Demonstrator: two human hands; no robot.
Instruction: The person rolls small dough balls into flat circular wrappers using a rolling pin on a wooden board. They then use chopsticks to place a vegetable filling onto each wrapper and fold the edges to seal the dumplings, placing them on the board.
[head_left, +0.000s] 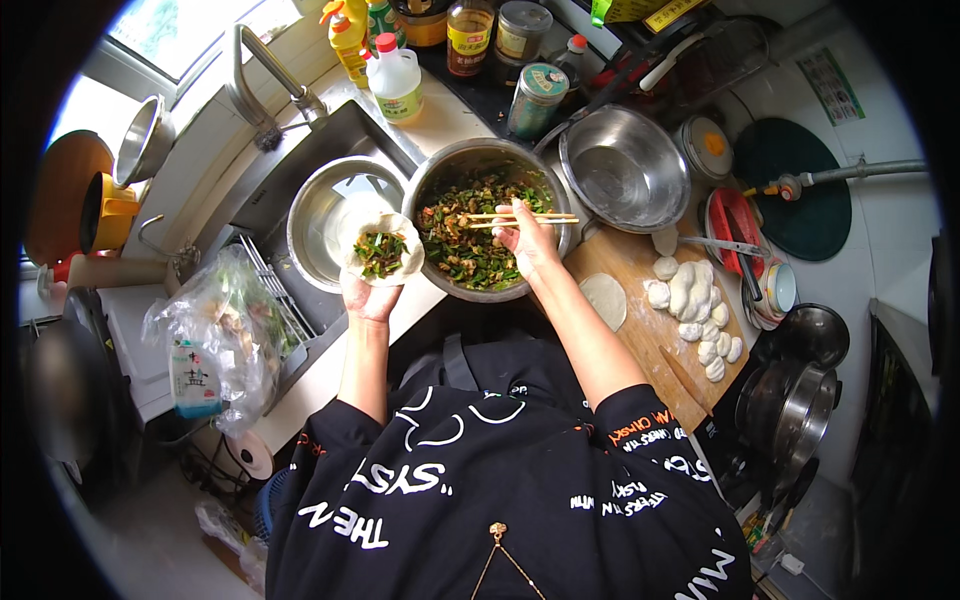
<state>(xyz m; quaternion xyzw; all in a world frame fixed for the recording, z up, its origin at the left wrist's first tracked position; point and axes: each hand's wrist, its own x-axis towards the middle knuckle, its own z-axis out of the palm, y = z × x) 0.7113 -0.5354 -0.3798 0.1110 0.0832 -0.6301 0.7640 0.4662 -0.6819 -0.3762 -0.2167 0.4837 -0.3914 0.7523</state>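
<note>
My left hand (370, 301) holds up a flat round dough wrapper (406, 262) with chopped green filling (381, 253) on its middle, partly over a steel basin (301, 247). A pair of wooden chopsticks (555, 219) is in my right hand (527, 238), above a large steel pot (487, 293) of chopped greens and bits of other food (465, 247). To the right, a wooden cutting board (637, 352) bears another flat dough round (604, 301), several floury dough pieces (694, 292) and a wooden rolling pin or stick (682, 381).
An empty-looking steel bowl (626, 169) stands behind the board. Bottles and jars, including a white vinegar jug (396, 86) and a teal-labelled jar (538, 97), stand behind the pot. The sink (330, 135) with its faucet (262, 56) and a plastic bag (240, 330) are at left.
</note>
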